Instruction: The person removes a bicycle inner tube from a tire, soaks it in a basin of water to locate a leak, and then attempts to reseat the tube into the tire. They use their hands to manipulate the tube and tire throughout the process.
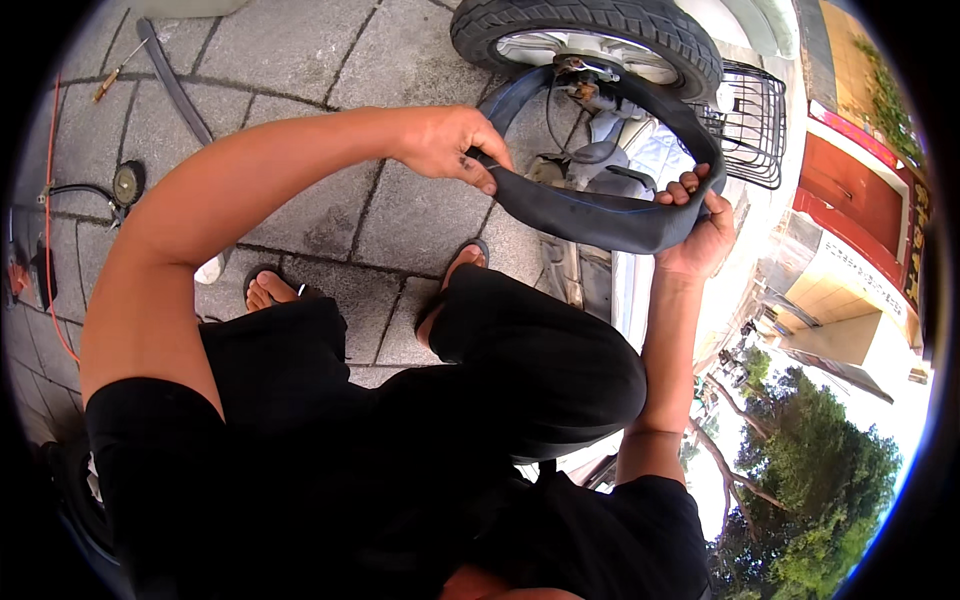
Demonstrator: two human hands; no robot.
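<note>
A black rubber inner tube (pixel 590 218) forms a wide loop in front of me, with a thin blue line along its side. My left hand (pixel 455 148) pinches the near left part of the loop between thumb and fingers. On the right, my right hand (pixel 700 222) wraps its fingers round the tube's bend. Just beyond the loop is a spoked-type wheel with a black treaded tyre (pixel 640 25) and a silver rim. Through the loop show a rusty hub part (pixel 583 85) and a cable, partly hidden by the tube.
A black wire basket (pixel 750 125) lies to the right of the wheel. On the paving at left are a long dark strip (pixel 172 82), a wooden-handled tool (pixel 106 88), a round gauge with a hose (pixel 128 183) and an orange-red line (pixel 50 215). My sandalled feet (pixel 268 288) rest nearby.
</note>
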